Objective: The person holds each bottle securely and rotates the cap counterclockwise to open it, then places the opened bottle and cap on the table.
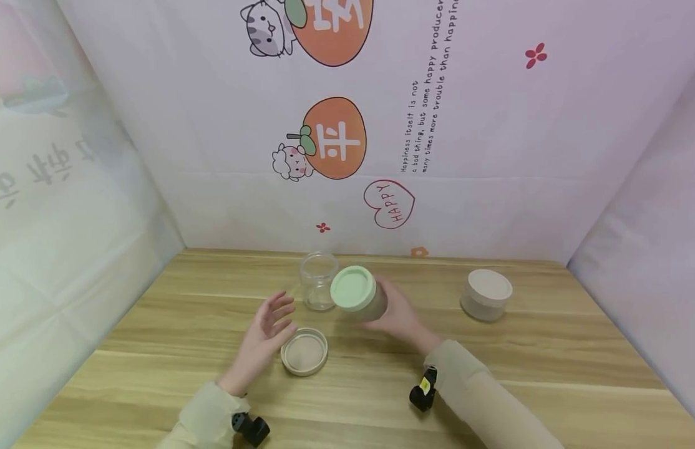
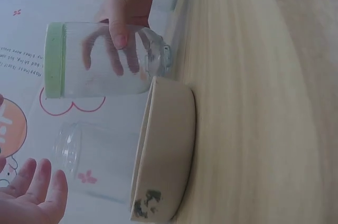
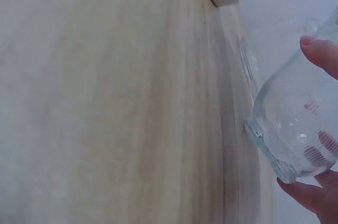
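Pale right sleeve (image 1: 476,390) lies nearest. Right hand (image 1: 400,317): fingers clamped round green-lidded jar (image 1: 359,292), tilted. Left hand (image 1: 266,327): fingers loose, slightly apart, beside upturned lid (image 1: 304,353). Clear jar (image 1: 319,285) stands beyond.

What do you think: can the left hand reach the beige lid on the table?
Probably yes: the left hand is empty and close to the beige lid, with nothing visible between them.

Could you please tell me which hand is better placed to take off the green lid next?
Probably the left hand: it holds nothing and is near the jar, whereas the right hand grips that jar below its green lid.
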The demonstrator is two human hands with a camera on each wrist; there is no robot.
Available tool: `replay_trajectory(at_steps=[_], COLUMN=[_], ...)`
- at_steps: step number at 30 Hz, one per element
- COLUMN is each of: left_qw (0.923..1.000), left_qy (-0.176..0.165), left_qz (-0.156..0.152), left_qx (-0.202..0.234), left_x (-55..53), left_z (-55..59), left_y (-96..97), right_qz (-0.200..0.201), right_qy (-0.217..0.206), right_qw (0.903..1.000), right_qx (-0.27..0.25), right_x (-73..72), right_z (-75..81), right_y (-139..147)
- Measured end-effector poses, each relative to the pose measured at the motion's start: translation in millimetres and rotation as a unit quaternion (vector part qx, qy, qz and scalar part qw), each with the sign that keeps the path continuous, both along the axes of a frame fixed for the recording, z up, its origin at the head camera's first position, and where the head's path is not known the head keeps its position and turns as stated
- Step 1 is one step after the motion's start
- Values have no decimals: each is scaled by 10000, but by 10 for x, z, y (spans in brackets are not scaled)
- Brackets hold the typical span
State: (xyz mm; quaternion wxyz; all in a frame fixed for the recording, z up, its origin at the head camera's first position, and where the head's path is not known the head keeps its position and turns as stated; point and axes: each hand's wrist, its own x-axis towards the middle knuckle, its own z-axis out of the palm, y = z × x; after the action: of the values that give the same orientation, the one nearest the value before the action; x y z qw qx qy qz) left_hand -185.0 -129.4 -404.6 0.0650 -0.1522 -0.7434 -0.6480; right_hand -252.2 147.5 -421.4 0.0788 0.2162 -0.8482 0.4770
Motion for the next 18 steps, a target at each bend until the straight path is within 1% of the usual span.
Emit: replay_trajectory(at_steps=[4, 9, 12, 16, 18], left_qw=[9999, 9998, 9993, 9983, 9981], left_qy=[0, 150, 239, 274, 280], left_qz=[-94, -149, -218, -373, -439], left_qx=[39, -43, -201, -351, -344], left_x=[-30, -28, -20, -17, -18], left_z=[12, 41, 69, 96, 107], left_y=[70, 159, 220, 289, 315], right_qz=[69, 130, 132, 79, 76], right_qy=[371, 585, 783, 1117, 1233], right_qw=[9991, 9976, 9953, 9902, 9883], right_qx=[185, 342, 558, 840, 891], right_x=[76, 158, 245, 379, 435], right_z=[-6, 5, 53, 119, 134], right_y=[-6, 10, 43, 88, 110])
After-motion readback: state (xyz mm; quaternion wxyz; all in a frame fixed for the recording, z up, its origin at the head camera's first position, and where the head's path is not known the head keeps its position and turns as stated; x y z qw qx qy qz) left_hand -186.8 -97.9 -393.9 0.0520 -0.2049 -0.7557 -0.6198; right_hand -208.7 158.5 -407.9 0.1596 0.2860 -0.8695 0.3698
